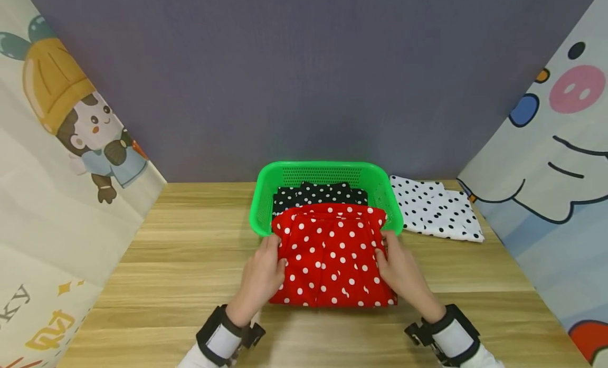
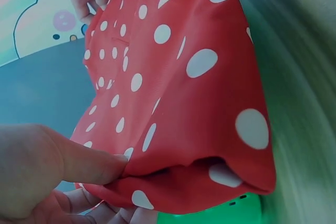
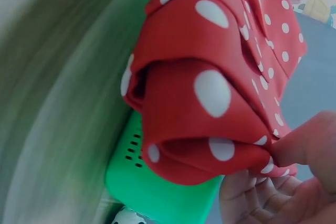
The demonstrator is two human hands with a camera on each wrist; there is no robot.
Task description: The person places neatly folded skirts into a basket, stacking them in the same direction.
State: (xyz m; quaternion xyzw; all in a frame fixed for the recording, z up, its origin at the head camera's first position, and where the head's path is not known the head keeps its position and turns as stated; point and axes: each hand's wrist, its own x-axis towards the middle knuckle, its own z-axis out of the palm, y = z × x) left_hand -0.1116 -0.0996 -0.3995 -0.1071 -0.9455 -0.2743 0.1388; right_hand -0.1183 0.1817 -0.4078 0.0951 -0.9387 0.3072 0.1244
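A folded red cloth with white dots [image 1: 332, 257] is held up by both hands, its far edge over the front of a green plastic basket [image 1: 328, 167]. At its left side my left hand [image 1: 261, 273] pinches the fabric, thumb on top and fingers underneath, as the left wrist view shows. My right hand [image 1: 404, 273] pinches the opposite side the same way; the layered folds [image 3: 205, 103] show in the right wrist view. Behind the red cloth, a black cloth with white dots [image 1: 328, 191] lies in the basket, partly hidden.
A folded white cloth with black dots [image 1: 434, 209] lies on the wooden table [image 1: 190, 262] just right of the basket. A grey wall [image 1: 304, 77] stands behind the table. Printed sheets with cartoon figures hang at the left [image 1: 57, 172] and right [image 1: 546, 199].
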